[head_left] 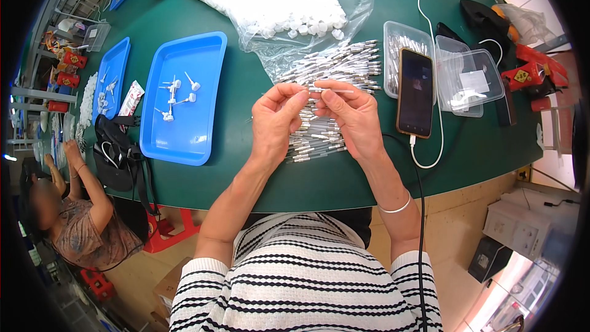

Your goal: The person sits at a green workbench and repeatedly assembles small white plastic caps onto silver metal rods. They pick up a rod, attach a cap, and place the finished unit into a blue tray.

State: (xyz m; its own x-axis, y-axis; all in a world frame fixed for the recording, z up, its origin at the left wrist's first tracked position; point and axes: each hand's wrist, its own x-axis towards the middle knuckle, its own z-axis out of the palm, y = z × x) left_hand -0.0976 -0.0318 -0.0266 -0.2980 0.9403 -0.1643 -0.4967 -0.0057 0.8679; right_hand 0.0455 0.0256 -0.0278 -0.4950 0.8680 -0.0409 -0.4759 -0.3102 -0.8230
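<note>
**Both hands pinch one thin metal pin above the heap**

The left hand (275,118) and the right hand (348,117) meet over the middle of the green table (344,175), near its front edge; each is closed narrow, thumb and fingertips pinched on the same thin metal pin (330,90); the pin is slender, silvery and smooth, with a thicker sleeve toward the left hand and a fine bare tip toward the right; its long axis lies roughly level, running left to right across the table, parallel to the front edge.

Just under and behind the hands lies a heap of like pins (335,64), glinting metal with dark bands, most of them lying side to side in rough layers; farther back, toward the far edge, a crinkled clear plastic bag (344,9) holds small white caps, some spilling at its mouth.

Toward the left edge sits a shallow blue plastic tray (196,141), rectangular with rounded corners, carrying a few white finished pieces; a narrower blue tray (110,64) lies beyond it; to the right of the hands a dark phone (415,92) lies flat with a white cable (437,141) plugged in, resting on clear plastic boxes (470,77); the right wrist wears a thin silver bangle (394,208).
</note>
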